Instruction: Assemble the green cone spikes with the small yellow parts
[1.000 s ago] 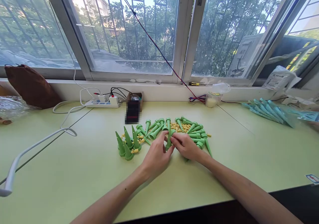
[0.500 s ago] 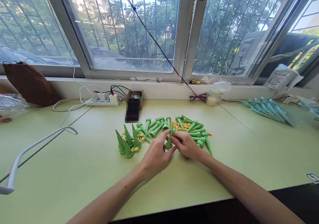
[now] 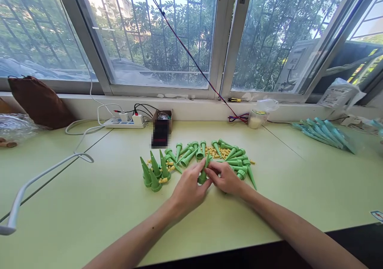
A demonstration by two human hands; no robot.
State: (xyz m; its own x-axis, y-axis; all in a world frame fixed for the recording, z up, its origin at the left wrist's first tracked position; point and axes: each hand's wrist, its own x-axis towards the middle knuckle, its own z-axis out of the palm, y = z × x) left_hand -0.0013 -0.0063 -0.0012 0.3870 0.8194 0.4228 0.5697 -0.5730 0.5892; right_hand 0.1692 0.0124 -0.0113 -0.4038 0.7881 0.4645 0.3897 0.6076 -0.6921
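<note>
My left hand is closed round a green plastic watering spike, which stands with its point up and its wide cap low. My right hand is bent in from the other side, its fingertips pinched against the spike's flank; whatever lies between them is hidden. Left of my hands, several green spikes stand upright on their caps, with small yellow valve pieces among them. Beyond my fingers, more green spikes lie in an arc round a pile of yellow pieces.
A pale green table carries everything. Toward the window are a power strip, a small box, a jar and a bundle of wire. Blue-green plastic packets lie at right. A white cable curves across the left side.
The whole view has shifted slightly. My hands remain at the same spike, which leans a little differently, and the right fingers have curled closer against it.
</note>
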